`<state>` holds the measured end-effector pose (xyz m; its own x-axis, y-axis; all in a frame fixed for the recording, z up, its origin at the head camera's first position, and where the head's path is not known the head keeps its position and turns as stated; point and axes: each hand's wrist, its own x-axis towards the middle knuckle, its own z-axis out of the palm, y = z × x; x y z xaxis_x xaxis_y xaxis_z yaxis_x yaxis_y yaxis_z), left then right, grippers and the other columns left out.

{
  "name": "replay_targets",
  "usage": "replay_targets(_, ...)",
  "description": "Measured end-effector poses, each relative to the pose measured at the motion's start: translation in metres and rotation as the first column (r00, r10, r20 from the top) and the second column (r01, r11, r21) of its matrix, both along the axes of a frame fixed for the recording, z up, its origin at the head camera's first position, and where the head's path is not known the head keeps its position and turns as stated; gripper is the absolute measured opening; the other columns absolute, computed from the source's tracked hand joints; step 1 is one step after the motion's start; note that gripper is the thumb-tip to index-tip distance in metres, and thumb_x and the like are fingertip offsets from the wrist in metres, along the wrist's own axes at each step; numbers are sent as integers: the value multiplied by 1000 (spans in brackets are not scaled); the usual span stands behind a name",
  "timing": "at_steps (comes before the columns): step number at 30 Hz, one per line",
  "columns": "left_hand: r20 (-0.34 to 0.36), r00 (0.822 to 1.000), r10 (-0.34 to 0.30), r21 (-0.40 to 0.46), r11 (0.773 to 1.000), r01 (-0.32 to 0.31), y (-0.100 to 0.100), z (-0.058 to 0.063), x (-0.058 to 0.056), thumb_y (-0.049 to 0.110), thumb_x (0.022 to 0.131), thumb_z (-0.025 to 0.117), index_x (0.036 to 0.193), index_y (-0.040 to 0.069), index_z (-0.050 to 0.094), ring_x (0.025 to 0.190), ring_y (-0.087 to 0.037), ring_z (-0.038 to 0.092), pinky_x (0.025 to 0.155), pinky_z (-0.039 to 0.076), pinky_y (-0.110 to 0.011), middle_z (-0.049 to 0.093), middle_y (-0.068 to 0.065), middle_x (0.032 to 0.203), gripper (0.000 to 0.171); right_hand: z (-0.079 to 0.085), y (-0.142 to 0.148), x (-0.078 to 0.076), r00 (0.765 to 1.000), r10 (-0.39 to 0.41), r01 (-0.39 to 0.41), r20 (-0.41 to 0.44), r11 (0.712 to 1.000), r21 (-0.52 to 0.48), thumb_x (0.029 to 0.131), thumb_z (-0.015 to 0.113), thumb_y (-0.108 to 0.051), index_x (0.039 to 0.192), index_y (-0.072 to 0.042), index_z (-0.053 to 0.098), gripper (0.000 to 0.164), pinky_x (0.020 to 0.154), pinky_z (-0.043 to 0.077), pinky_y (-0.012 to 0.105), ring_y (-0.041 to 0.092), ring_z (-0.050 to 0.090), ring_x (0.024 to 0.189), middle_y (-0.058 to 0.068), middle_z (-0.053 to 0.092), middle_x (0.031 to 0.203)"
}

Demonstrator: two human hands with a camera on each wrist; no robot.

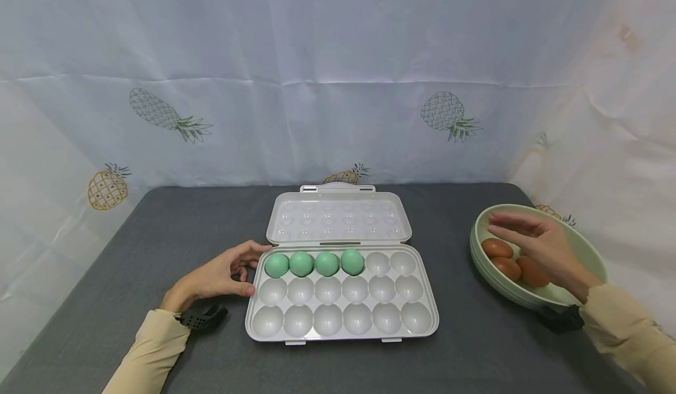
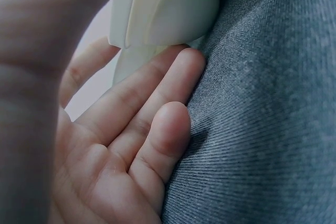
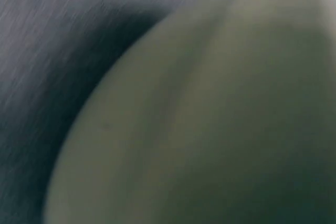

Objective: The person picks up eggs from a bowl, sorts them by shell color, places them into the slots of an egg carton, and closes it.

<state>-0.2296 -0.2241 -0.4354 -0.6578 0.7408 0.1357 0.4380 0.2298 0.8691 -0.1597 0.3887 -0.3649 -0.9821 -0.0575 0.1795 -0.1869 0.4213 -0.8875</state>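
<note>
While the left hand [image 1: 224,273] rests loosely against the egg tray [image 1: 343,336] and the blurred right hand [image 1: 544,244], relaxed and seemingly empty, hovers over brown eggs [image 1: 497,248] in the bowl [image 1: 590,260], a hurried reach could knock them together and crack one.

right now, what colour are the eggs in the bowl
Brown, with a reddish tone; the eggs in the bowl show best in the head view.
</note>
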Motion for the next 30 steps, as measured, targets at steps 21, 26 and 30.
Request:
replay_targets(21,7,1000,2,2,1000,-2,-1,0,1,18,85,85,147,5,46,107,-2,64,66,51,-26,63,19,132,74,-13,33,15,981,-19,-5,195,993,122,100,67,-16,139,-1,61,41,85,52,13,-13,63,106,-27,72,116)
replay_targets(26,-5,1000,-6,5,1000,6,0,1,0,19,85,85,146,5,46,108,-2,64,66,51,-26,62,20,133,74,-12,35,17,979,10,-36,204,991,127,100,66,-13,136,1,63,38,85,53,15,-12,64,106,-26,72,116)
replay_targets(30,-3,1000,-15,21,1000,15,-1,0,0,20,85,85,145,3,46,108,-2,63,66,51,-26,61,22,134,73,-12,37,18,965,56,-98,258,983,152,101,65,-13,137,2,62,39,85,56,21,-8,66,105,-23,73,116)
